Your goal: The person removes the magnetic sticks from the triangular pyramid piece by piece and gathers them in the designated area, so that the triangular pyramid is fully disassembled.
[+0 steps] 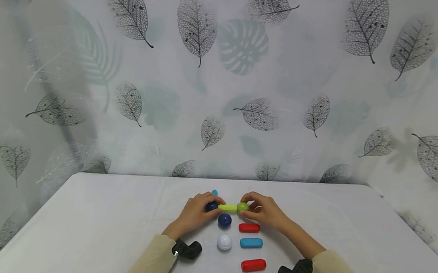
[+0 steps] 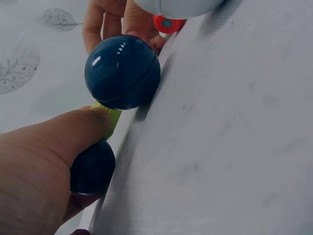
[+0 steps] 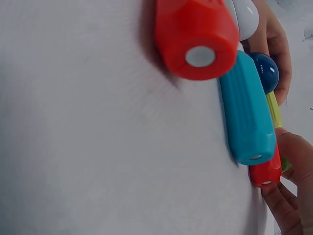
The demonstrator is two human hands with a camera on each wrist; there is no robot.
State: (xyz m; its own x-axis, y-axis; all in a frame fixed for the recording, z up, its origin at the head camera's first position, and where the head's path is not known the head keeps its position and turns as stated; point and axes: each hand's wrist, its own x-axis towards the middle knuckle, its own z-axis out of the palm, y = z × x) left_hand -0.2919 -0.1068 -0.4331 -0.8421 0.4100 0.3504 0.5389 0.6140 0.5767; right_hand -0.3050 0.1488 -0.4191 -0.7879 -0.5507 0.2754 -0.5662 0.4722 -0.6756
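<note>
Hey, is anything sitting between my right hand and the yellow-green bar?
Yes, the green ball, held in your right hand, sits at the right end of the yellow-green bar. Nothing else visible stands between them.

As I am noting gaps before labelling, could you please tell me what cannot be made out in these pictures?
Head: the far light-blue piece, mostly hidden behind the left hand.
Left wrist: the white ball, cut off by the top edge.
Right wrist: the nearest red piece, cut off by the top edge; the green ball, mostly covered by the right hand.
</note>
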